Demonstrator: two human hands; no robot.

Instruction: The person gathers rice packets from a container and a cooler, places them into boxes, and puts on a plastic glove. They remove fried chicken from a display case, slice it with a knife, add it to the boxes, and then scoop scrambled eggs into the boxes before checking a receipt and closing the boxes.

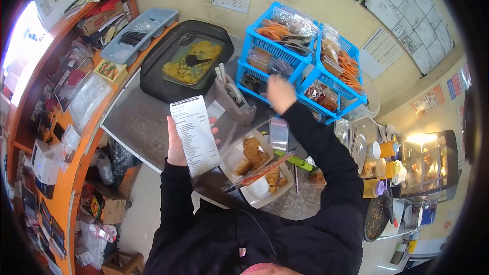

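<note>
My left hand (177, 145) holds up a long printed receipt (194, 135), with the thumb on one side and fingers behind it. My right hand (281, 94) is smeared by motion in front of the stacked blue baskets (297, 71). It is nearest the lower tier with small dark packets (252, 82); its fingertips do not show clearly. Below, between my arms, two open takeaway boxes hold golden-brown fried pieces (253, 154) and more fried food (275, 179). A printed card (265, 169) stands between the boxes. A grey utensil holder (235, 103) sits between my hands.
A black tray (147, 79) carries a dish of yellow food (193, 61) with a dark spoon. On the left runs an orange shelf unit (81, 173) with a blue bin (165, 18). Sauce bottles (389, 148) and a lit display warmer (428, 165) stand right. A green-handled tool (295, 161) lies near the boxes.
</note>
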